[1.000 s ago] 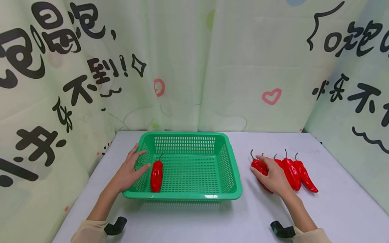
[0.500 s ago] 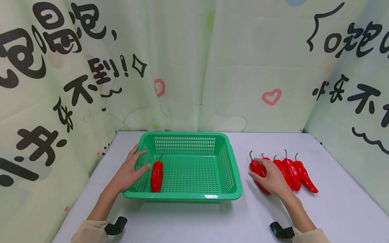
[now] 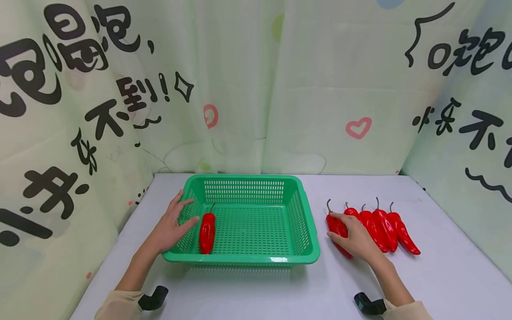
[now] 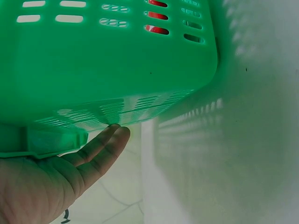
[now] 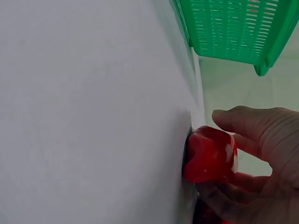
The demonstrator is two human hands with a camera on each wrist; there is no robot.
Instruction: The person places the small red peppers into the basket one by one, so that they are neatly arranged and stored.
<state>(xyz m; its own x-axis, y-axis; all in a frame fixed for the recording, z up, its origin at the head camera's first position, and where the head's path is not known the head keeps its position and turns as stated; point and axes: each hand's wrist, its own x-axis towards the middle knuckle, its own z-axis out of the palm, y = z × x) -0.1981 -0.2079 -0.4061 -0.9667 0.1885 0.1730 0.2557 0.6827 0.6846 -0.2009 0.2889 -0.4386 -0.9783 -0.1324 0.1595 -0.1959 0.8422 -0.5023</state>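
Observation:
My left hand [image 3: 170, 226] holds the left rim of a green plastic basket [image 3: 240, 258]. Its thumb and a finger reach over the inside, while other fingers [image 4: 100, 151] lie along the outer wall in the left wrist view. One red chili pepper [image 3: 206, 233] lies in the basket's left part. To the right on the table, my right hand [image 3: 356, 235] grips another red chili pepper [image 3: 336, 226], its fingers and thumb around the body. That pepper [image 5: 210, 156] rests on or very near the tabletop in the right wrist view, with my fingers curled on its lower side.
Several more red chili peppers [image 3: 386, 229] lie in a row just right of my right hand. A white table [image 3: 256, 293] carries everything. Printed curtains [image 3: 312, 89] stand behind it and at both sides. Dark devices [image 3: 154, 298] sit at both wrists.
My right hand has shifted slightly left and toward me, and the pepper in it has moved the same way, apart from the row. The left hand and basket stay put.

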